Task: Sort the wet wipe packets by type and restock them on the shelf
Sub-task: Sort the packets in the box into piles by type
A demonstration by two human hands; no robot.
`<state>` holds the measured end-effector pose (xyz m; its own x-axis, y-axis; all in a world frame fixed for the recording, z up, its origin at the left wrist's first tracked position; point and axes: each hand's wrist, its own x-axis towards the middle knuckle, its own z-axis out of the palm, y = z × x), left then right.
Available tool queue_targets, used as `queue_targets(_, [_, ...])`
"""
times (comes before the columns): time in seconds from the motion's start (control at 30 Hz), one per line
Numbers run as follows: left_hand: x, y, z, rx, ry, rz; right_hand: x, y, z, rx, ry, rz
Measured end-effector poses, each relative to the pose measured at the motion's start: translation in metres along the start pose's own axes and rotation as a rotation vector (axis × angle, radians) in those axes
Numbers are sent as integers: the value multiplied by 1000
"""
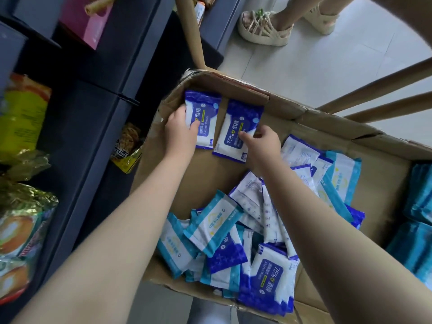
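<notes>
A cardboard box holds a heap of teal and dark blue wipe packets. At its far corner two dark blue ones lie side by side: left hand grips the left packet, right hand pinches the right packet

You have one view only: the wide-angle camera on your head, looking steeply down and forward into the open cardboard box, close enough that it fills most of the frame. Left of the box the dark shelf edges in; beyond the box, tiled floor.
</notes>
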<state>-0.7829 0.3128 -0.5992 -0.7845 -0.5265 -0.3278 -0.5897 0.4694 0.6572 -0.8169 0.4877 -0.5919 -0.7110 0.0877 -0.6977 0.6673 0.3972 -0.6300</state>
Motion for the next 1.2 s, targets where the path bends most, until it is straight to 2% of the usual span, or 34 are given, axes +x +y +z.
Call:
queue_targets(0.13, [-5, 0, 2, 61, 33, 52, -3, 2, 3, -48, 40, -45])
queue_targets(0.27, [-10, 2, 1, -175, -29, 4, -13, 5, 1, -57, 200, -134])
queue_targets(0.37, [-32, 10, -3, -213, -57, 54, -31, 7, -16, -19, 316, -216])
queue_targets(0.43, [-59, 13, 1, -226, -112, 64, -48, 18, -37, -92, 385, -285])
queue_targets(0.53, [-106, 9, 20, -223, -258, -60, -68, 53, -73, -274, 439, -250])
queue_targets(0.6, [-136, 7, 35, -186, -383, -152, -76, 77, -93, -350, 407, -153])
queue_targets(0.67, [-158, 5, 49, -154, -468, -199, -81, 96, -108, -376, 295, -84])
queue_targets(0.77, [-171, 2, 61, 36, -436, -202, -86, 107, -119, -342, 149, -55])
queue_targets(0.83, [-168, 0, 62, 125, -387, -289, -85, 104, -122, -314, 142, -33])
queue_targets(0.9, [-164, -3, 61, 143, -443, -365, -82, 99, -123, -304, 136, 1])
queue_targets(0.97, [-161, -3, 56, 40, -515, -402, -82, 94, -123, -303, 136, 40])
queue_targets(1.03, [-161, 0, 51, -207, -493, -468, -84, 92, -125, -276, 144, 85])
queue_targets(1.2, [-164, 8, 41, -613, -447, -482, -97, 94, -141, 12, 78, 188])
